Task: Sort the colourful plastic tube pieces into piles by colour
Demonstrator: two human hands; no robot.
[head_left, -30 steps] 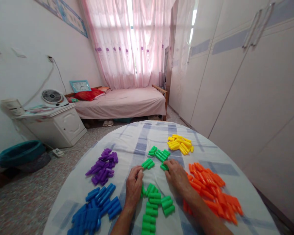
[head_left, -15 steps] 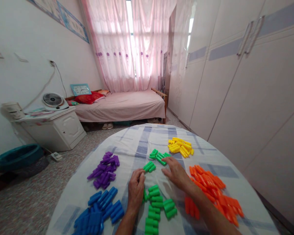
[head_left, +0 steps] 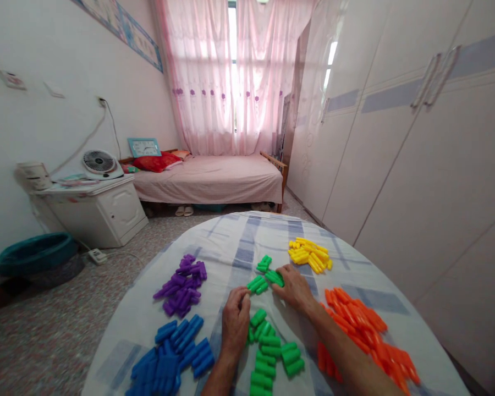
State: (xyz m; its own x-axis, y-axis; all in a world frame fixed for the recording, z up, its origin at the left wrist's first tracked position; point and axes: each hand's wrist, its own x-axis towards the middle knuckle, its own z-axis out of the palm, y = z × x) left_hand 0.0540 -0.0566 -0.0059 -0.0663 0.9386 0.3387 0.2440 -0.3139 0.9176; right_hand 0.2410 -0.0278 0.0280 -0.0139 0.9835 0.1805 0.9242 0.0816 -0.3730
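Observation:
My left hand (head_left: pixel 236 319) has its fingers curled together, with the tips at the near-left end of a ribbed green plastic block (head_left: pixel 257 285). My right hand (head_left: pixel 293 287) reaches in from the right and pinches another green block (head_left: pixel 275 277), close to the first one. Just beyond them lies a small green block (head_left: pixel 264 263). Nearer to me, between my forearms, several green blocks (head_left: pixel 268 352) form a loose row. My right forearm covers part of the orange blocks (head_left: pixel 355 319).
Purple blocks (head_left: pixel 183 286) and blue blocks (head_left: pixel 169 357) lie in heaps at the left of the round table (head_left: pixel 214 242) with its checked cloth. Yellow blocks (head_left: pixel 310 254) are at the far right. Beyond stand a bed (head_left: pixel 214 179), a cabinet (head_left: pixel 119 214) and a wardrobe (head_left: pixel 396 165).
My right hand has closed on a green block and drawn it nearer to the block at my left hand. The camera view has shifted slightly left.

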